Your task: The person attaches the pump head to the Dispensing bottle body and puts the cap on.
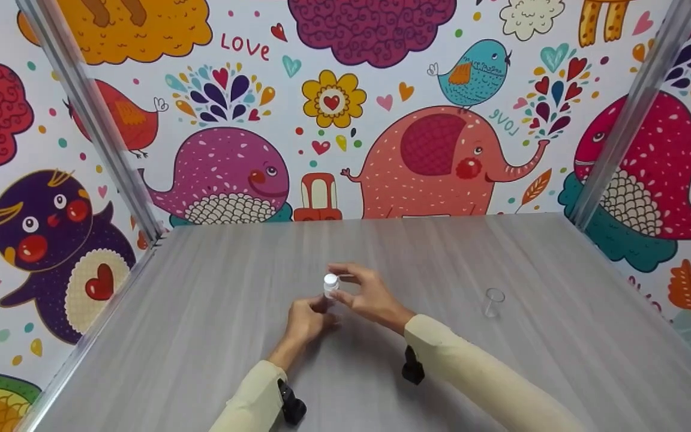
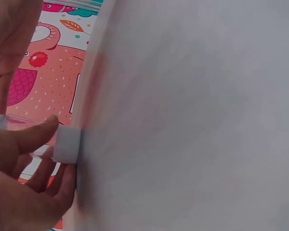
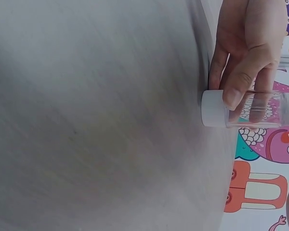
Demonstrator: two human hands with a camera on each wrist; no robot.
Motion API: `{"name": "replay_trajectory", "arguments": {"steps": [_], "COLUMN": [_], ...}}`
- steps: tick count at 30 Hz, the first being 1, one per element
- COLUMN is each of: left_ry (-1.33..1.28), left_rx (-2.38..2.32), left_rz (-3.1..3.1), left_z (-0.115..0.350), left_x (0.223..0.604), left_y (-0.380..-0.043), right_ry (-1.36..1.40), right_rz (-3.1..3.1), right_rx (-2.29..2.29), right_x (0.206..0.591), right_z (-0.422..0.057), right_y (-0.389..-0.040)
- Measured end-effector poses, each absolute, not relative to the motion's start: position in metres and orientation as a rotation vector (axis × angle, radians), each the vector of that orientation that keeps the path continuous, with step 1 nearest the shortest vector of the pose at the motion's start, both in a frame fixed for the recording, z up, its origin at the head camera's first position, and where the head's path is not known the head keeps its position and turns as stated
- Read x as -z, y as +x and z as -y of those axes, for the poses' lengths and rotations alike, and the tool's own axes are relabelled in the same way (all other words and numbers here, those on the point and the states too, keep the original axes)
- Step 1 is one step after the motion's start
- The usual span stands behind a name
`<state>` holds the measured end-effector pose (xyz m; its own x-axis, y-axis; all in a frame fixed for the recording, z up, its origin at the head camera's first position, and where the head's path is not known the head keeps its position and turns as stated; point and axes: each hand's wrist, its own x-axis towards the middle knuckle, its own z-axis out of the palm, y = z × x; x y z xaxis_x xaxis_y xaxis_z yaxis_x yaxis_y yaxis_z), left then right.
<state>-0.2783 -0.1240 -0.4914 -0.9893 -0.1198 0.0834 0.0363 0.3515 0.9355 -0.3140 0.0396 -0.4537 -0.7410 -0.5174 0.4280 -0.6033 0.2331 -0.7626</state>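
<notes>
A small white bottle with a round white cap (image 1: 331, 287) stands upright in front of me, at the top of a clear cylinder (image 3: 275, 110). At the cylinder's lower end is a wide white base (image 2: 67, 144), right at the tabletop. My left hand (image 1: 305, 324) holds this lower part, its thumb on one side and fingers round the other. Higher up, my right hand (image 1: 372, 297) curls round the white bottle, thumb on the near side and fingers behind. In the right wrist view the bottle is cut off by the frame edge.
A clear, open-topped glass (image 1: 493, 302) stands to the right on the grey wood-grain table (image 1: 231, 270). Behind the table rises a wall printed with cartoon animals (image 1: 429, 162). Metal posts (image 1: 96, 120) stand at the back corners.
</notes>
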Motion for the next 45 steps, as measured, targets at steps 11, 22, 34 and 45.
{"name": "replay_trajectory", "arguments": {"steps": [11, 22, 34, 45], "left_ry": [0.018, 0.015, 0.000, 0.083], "left_rx": [1.606, 1.612, 1.615, 1.805], "left_rz": [2.485, 2.489, 2.493, 2.455], "left_z": [0.124, 0.125, 0.125, 0.125], "left_x": [0.492, 0.492, 0.493, 0.492], "left_y": [-0.279, -0.279, -0.279, -0.280], "right_ry": [1.123, 1.064, 1.002, 1.052], "right_rz": [2.403, 2.387, 2.349, 2.333], "right_rx": [-1.564, -1.542, -1.619, -1.634], "right_x": [0.456, 0.461, 0.465, 0.459], "right_z": [-0.043, -0.041, -0.040, -0.033], "right_y": [-0.312, -0.313, -0.313, -0.310]}}
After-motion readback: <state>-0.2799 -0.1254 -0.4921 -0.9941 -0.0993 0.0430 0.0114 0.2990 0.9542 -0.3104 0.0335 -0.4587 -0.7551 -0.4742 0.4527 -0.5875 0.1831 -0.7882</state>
